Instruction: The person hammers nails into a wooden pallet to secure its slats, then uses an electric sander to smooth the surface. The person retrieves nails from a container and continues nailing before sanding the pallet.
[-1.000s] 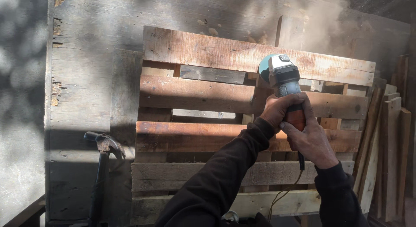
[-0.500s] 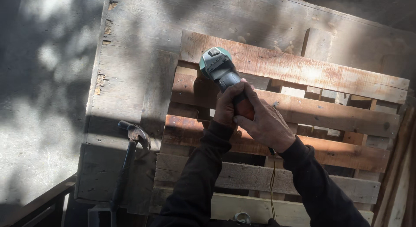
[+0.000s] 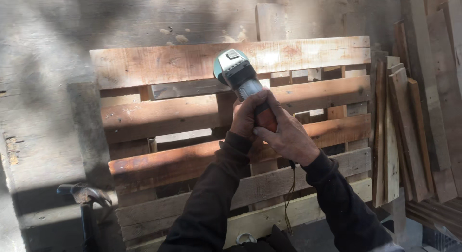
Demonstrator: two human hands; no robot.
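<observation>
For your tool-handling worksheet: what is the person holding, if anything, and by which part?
An angle grinder, gripped by both hands around its body and rear handle: the left hand nearer the head, the right hand behind.

Wooden pallet (image 3: 192, 117) upright against grey wall (image 3: 72, 35), loose planks (image 3: 409, 127) leaning just beside it

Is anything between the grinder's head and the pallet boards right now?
Nothing visible. Both hands, left and right, grip the angle grinder, whose teal head lies over the pallet near its upper slats. Whether it touches the wood cannot be told.
</observation>
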